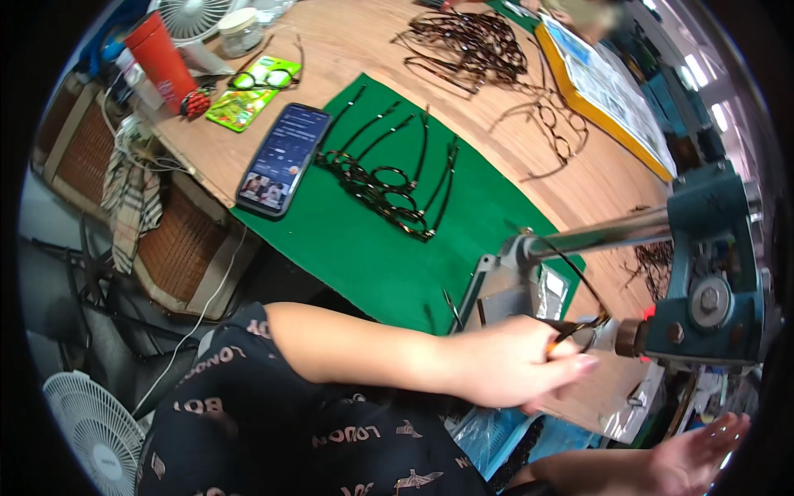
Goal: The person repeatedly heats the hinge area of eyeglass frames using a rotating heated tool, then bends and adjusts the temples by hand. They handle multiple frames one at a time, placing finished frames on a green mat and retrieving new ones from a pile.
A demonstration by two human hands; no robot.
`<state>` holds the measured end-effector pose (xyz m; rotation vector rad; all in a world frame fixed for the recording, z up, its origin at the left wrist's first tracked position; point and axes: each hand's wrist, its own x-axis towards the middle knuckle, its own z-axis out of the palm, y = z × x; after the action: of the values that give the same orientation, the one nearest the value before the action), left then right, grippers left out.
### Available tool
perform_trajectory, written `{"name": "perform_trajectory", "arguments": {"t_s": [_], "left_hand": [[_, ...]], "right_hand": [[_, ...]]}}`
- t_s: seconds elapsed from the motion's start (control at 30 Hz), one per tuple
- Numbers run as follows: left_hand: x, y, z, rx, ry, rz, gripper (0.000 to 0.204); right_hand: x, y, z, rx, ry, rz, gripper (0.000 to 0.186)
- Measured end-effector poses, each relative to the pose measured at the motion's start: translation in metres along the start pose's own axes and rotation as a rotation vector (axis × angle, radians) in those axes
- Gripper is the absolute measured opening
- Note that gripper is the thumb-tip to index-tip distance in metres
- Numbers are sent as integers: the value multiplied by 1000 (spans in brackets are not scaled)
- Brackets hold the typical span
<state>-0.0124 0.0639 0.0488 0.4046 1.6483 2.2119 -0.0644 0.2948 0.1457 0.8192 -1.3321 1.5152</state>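
My left hand point(509, 364) reaches across to the right, its fingers closed on a dark tortoiseshell eyeglass frame point(581, 328). One slim temple of that frame sticks up and back past the bench machine. Just beside the frame is the round knob of a teal metal machine point(710, 302). At the lower right my right hand point(693, 457) is palm up with its fingers loosely bent and apart; the picture's edge blurs it, and I make out nothing held. Several folded-open eyeglass frames point(380, 194) lie in a row on a green mat point(318, 260).
A phone point(284, 161) lies on the mat's left edge. Behind are a red tumbler point(161, 62), a bright green packet point(240, 112) with glasses on it, a jar point(240, 31) and a tangled heap of frames point(471, 50). A yellow-edged tray point(608, 99) stands at the far right.
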Motion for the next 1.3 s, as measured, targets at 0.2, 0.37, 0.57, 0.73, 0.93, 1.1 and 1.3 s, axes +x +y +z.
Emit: {"name": "perform_trajectory", "arguments": {"t_s": [0.2,0.37,0.57,0.73,0.93,1.1,1.3], "left_hand": [[-36,-25,-63,906,401,-106,47],[-42,-22,-93,750,370,-235,51],[-45,-5,-90,672,171,-350,66],[-37,-5,-99,786,197,-337,62],[-39,-10,-112,1129,258,-335,58],[-53,-22,-119,1588,387,-115,35],[-20,-17,-143,1592,596,85,53]], "right_hand": [[-69,33,-53,-375,-143,439,44],[-95,43,-63,-310,-180,588,39],[-118,48,-65,-367,-236,701,39],[-132,49,-57,-370,-220,765,40],[-143,45,-51,-489,-270,861,32],[-159,48,-49,-538,-305,819,30],[-217,59,-69,-478,-268,880,30]]}}
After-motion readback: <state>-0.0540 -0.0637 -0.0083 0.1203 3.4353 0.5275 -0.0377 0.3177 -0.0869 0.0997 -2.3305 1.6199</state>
